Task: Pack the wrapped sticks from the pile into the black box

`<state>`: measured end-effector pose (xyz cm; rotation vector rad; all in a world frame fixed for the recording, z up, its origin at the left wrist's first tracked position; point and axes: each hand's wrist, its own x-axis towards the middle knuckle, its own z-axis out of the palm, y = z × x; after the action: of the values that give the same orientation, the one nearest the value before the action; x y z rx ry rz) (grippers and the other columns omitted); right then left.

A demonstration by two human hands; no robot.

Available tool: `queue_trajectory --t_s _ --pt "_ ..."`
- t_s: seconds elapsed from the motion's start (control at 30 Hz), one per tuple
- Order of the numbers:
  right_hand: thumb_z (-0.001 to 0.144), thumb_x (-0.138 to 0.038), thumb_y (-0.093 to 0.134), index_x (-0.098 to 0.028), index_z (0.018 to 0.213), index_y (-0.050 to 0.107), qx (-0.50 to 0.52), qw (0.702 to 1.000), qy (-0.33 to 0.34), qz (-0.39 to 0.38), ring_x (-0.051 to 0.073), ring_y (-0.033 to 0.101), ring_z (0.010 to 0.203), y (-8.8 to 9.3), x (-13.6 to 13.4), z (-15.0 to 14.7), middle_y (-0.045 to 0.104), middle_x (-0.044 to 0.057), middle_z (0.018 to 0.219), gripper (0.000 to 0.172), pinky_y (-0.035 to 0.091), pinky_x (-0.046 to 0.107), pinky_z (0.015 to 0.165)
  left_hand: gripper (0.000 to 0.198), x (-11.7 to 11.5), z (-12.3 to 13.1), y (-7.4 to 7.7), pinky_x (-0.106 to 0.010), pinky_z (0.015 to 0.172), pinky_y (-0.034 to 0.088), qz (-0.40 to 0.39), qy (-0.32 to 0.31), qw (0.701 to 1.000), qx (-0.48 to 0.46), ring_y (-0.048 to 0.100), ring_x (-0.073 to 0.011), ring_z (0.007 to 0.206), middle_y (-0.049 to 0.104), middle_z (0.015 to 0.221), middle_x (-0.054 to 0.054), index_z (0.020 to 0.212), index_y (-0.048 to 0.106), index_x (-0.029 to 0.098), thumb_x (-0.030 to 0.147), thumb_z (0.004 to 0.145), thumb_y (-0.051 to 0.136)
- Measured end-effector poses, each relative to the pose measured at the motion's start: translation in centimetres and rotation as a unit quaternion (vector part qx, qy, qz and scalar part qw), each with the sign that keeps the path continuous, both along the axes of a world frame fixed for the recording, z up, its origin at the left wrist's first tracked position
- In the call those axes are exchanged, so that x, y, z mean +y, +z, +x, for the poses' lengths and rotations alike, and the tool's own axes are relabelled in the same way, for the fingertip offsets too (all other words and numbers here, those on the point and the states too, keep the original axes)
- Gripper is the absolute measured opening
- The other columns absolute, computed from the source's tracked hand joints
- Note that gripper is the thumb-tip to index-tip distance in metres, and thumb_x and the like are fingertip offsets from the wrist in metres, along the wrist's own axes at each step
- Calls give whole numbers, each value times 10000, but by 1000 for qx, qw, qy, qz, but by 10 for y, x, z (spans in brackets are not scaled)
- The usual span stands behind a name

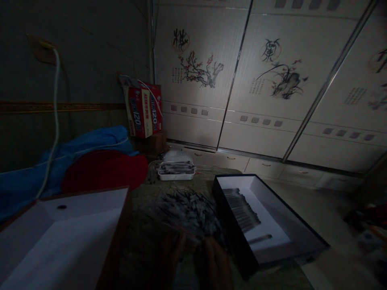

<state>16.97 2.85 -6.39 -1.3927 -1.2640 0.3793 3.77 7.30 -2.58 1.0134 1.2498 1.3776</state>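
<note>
Both hands are low in the dim centre, at the near edge of a loose pile of thin dark and clear pieces [190, 209]. My left hand [172, 251] has its fingers bent near the pile. Just to its right, my right hand [214, 259] has its fingers pressed together. Something thin and reddish shows between them, but blur and darkness hide what each hand holds. Beside my right hand, a dark-rimmed white box [272, 209] holds a row of slim dark-tipped pieces [242, 209] and one separate piece [260, 239].
Left of the hands stands a large box [75, 233] with a white inside. Behind the pile, a white tray [177, 176] holds similar pieces. Red cloth [105, 171], blue cloth [90, 141] and a red carton [143, 110] lie farther back, before sliding doors [196, 48].
</note>
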Motion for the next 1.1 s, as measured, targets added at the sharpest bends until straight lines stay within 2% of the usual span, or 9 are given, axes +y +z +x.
queue_trajectory --t_s 0.17,0.4,0.47,0.57,0.67,0.77,0.87,0.97,1.1 --pt "908 -517 466 -262 988 671 -26 999 -15 -18 184 678 775 2 3 -4 721 31 864 337 533 251 679 395 0 1 5 -349 601 582 6 20 1000 5 689 -234 600 722 643 -40 710 664 189 568 606 706" --pt "823 -499 594 -277 938 700 -79 997 -21 9 267 642 1011 -1 -2 1 722 60 978 271 508 358 868 361 3 -4 1 -365 737 584 20 8 999 34 709 -268 792 757 765 -67 691 702 201 545 585 723" --pt "856 -496 551 -291 972 682 -80 997 -8 0 240 673 929 -1 -2 1 725 42 930 269 541 322 782 356 3 -5 2 -356 745 583 20 8 999 39 710 -261 788 758 765 -67 711 707 201 540 602 712" --pt "923 -456 460 -290 1039 653 -75 997 2 -16 197 697 800 -2 -2 1 726 34 898 281 556 273 664 360 1 -5 5 -335 642 594 15 -13 999 35 706 -238 661 745 681 -52 720 698 202 554 645 670" --pt "904 -476 488 -290 1033 665 -96 995 1 -2 231 676 955 -6 -5 3 716 53 1028 287 543 324 810 359 0 -4 7 -330 569 589 19 -20 998 49 695 -234 600 738 648 -52 704 694 205 559 653 661" --pt "870 -524 522 -299 994 679 -109 994 7 -2 260 627 1076 -7 -7 5 706 47 1081 301 493 367 922 321 2 -4 4 -342 649 590 32 4 997 75 708 -252 694 749 705 -56 690 701 217 532 633 679" --pt "901 -507 480 -295 1005 660 -93 995 17 -38 212 681 943 -6 -3 4 726 30 986 297 547 285 782 268 4 -4 2 -341 726 577 29 34 995 87 708 -260 773 756 745 -56 679 704 230 490 615 688" --pt "943 -453 426 -284 1048 639 -95 994 15 -51 177 701 817 -8 2 2 731 23 921 291 557 236 659 276 2 -2 3 -329 665 580 20 30 996 79 704 -241 701 751 716 -53 686 695 221 491 637 660" --pt "939 -438 449 -238 1086 648 -117 993 -4 -22 208 672 984 -24 -1 2 706 79 1081 318 534 289 839 333 -2 0 12 -337 598 584 18 -8 998 54 697 -239 640 748 697 -60 685 687 204 531 630 665"
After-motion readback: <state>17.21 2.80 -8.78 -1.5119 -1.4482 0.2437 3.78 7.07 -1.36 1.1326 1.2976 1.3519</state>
